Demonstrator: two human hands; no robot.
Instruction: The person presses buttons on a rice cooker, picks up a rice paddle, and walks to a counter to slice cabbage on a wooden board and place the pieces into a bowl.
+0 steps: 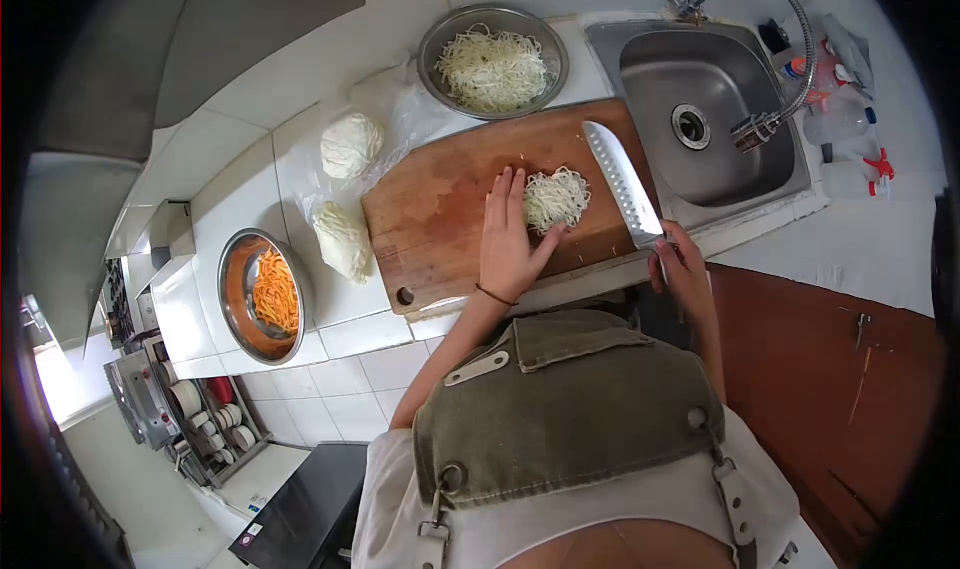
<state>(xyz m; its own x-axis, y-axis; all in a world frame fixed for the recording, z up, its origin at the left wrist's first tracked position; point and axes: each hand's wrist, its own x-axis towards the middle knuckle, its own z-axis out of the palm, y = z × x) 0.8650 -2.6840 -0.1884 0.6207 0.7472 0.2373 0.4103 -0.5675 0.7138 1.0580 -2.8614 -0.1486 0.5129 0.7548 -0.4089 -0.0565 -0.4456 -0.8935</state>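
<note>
My left hand (512, 239) lies on the wooden cutting board (430, 214), fingers stretched out and thumb spread, against the left side of a small heap of shredded cabbage (556, 200). In my right hand (682, 267) is the handle of a kitchen knife (622, 181). Its broad blade, with a row of dimples, points up and away over the board's right part, apart from the heap. Behind the board stands a metal bowl (428, 61) of shredded cabbage. Two pale cabbage pieces (352, 146) sit on a clear plastic bag to the left.
A metal bowl (230, 279) with orange shreds, apparently carrot, stands on the white tiled counter (345, 341) at left. To the right is a steel sink (655, 74) with a flexible faucet (800, 29). Several bottles (840, 119) line its far side. A dish rack (215, 419) is lower left.
</note>
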